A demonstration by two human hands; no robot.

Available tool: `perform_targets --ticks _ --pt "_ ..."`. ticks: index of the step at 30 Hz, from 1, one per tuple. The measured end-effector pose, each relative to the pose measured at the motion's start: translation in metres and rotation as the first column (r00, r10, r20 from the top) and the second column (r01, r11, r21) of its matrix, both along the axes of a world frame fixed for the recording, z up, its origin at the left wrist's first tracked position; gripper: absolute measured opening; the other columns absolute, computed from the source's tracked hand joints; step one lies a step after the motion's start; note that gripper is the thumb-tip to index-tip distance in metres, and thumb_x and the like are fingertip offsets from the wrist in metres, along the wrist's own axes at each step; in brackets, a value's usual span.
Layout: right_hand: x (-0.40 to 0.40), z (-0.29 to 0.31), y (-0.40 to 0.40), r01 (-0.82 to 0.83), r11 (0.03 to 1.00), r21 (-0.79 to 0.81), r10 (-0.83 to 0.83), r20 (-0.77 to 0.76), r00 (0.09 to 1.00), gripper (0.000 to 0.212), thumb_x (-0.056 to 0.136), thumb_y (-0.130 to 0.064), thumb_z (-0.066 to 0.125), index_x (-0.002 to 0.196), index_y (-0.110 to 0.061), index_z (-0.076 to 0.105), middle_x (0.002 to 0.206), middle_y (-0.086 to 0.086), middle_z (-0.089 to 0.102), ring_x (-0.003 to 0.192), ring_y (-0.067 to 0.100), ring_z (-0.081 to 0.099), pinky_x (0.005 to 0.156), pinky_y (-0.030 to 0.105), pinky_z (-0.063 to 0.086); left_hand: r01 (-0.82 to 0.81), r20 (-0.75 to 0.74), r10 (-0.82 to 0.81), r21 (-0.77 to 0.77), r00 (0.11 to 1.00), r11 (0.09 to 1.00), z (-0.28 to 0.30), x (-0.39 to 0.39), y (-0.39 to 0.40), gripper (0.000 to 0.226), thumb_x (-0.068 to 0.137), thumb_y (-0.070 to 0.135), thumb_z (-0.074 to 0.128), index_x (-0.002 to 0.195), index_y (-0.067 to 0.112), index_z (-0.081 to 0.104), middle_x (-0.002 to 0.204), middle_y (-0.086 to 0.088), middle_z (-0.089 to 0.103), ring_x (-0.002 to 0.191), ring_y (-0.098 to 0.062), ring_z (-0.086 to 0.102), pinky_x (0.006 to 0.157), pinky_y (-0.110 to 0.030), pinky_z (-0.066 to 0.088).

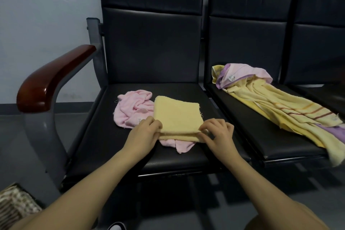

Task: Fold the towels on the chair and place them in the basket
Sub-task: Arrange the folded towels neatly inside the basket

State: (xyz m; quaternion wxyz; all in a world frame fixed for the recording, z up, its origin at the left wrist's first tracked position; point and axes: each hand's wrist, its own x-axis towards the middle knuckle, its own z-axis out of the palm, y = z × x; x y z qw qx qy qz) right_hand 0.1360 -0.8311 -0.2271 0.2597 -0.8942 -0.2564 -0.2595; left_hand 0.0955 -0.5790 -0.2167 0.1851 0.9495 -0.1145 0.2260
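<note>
Yellow towel (177, 115), fold edge nearest.

On the black padded chair seat (104, 136) before you, the folded yellow terry towel (177, 115) lies partly atop the crumpled pink towel (130, 108). The striped yellow-and-purple towels (270, 104) lie on the right-hand seat, and the woven wicker basket (15, 205) is on the floor at lower left.

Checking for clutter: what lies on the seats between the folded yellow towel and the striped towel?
Nothing: the head view shows only bare black seat and the gap between seats, between yellow towel and striped towel.
</note>
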Motion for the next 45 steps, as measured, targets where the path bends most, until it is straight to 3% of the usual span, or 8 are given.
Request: perform_targets --ticks 4,12,19,24,29,36,39,45 --pt "-0.005 -0.008 -0.004 -0.054 0.992 -0.113 0.045 -0.085 0.995 0.011 0.085 -0.03 0.07 0.085 -0.025 0.06 0.083 -0.023 0.048 0.086 0.005 0.045 0.082 0.03 0.02 0.099 0.033 -0.104 0.121 0.994 0.988 0.0 -0.004 0.008 0.007 0.079 0.015 0.063 0.078 0.009 0.067 0.079 -0.003 0.061 0.065 -0.024 0.058 0.05 -0.027 0.036" --pt "-0.002 -0.004 -0.005 -0.011 0.984 -0.18 -0.018 -0.16 0.987 0.011 0.091 -0.029 0.061 0.101 -0.023 0.062 0.098 -0.016 0.051 0.098 0.009 0.047 0.085 0.023 0.011 0.091 0.027 -0.102 0.27 0.994 0.959 -0.004 -0.003 0.012 0.035 0.08 0.045 0.044 0.079 0.019 0.067 0.087 0.005 0.064 0.09 -0.019 0.064 0.079 -0.035 0.044" --pt "0.005 0.009 -0.005 0.06 0.972 0.227 0.043 -0.422 0.905 0.003 0.089 -0.031 0.065 0.085 -0.031 0.064 0.093 -0.01 0.063 0.099 0.009 0.05 0.087 0.024 0.018 0.055 -0.008 -0.054 0.111 0.999 0.992 -0.003 0.002 0.008 0.05 0.079 0.064 0.039 0.093 0.023 0.064 0.095 0.013 0.061 0.095 -0.009 0.056 0.088 -0.023 0.015" --pt "0.015 0.007 -0.007 0.121 0.909 0.399 0.127 -0.541 0.832 0.014 0.077 -0.049 0.06 0.08 -0.036 0.066 0.082 -0.005 0.068 0.097 0.02 0.06 0.104 0.051 0.036 -0.039 -0.112 0.026 -0.114 0.993 0.993 -0.004 0.011 0.003 0.048 0.076 0.041 0.075 0.114 0.023 0.051 0.104 0.013 0.06 0.097 -0.006 0.053 0.102 -0.027 0.014" --pt "0.017 0.006 -0.009 0.136 0.95 0.28 0.027 -0.511 0.859 0.007 0.089 -0.032 0.064 0.083 -0.035 0.063 0.085 -0.01 0.062 0.104 0.02 0.051 0.09 0.027 0.026 -0.014 -0.049 0.009 -0.101 0.999 0.995 -0.004 0.018 0.007 0.029 0.084 0.029 0.068 0.11 0.023 0.058 0.096 0.009 0.066 0.096 -0.011 0.059 0.094 -0.018 0.012" --pt "0.015 0.008 -0.017 -0.004 1.0 -0.02 -0.004 -0.375 0.927 0.008 0.086 -0.028 0.07 0.092 -0.027 0.064 0.095 -0.017 0.054 0.096 0.007 0.043 0.086 0.026 0.021 0.055 0.017 -0.054 -0.114 0.998 0.992 0.009 0.014 0.005 0.029 0.095 0.022 0.052 0.124 0.023 0.051 0.111 0.008 0.06 0.11 -0.015 0.045 0.094 -0.024 0.017" --pt "0.019 0.017 -0.018 -0.003 0.976 0.218 0.082 -0.355 0.931 0.014 0.084 -0.014 0.07 0.082 -0.025 0.061 0.095 -0.011 0.058 0.095 0.01 0.052 0.088 0.028 0.036 0.064 -0.006 -0.066 -0.17 0.998 0.983 0.023 0.017 -0.004 0.033 0.098 0.015 0.047 0.131 0.018 0.044 0.114 0.01 0.048 0.094 0.002 0.023 0.095 -0.024 0.018" --pt "0.027 0.036 0.006 0.067 0.793 0.606 0.191 -0.351 0.917 0.007 0.094 -0.01 0.055 0.093 -0.017 0.058 0.09 -0.001 0.062 0.083 0.003 0.057 0.073 0.021 0.045 0.049 0.032 -0.041 -0.357 0.999 0.933 0.038 0.038 -0.006 0.034 0.096 0.017 0.05 0.123 0.033 0.037 0.111 0.013 0.047 0.109 -0.025 0.05 0.093 -0.04 0.043"
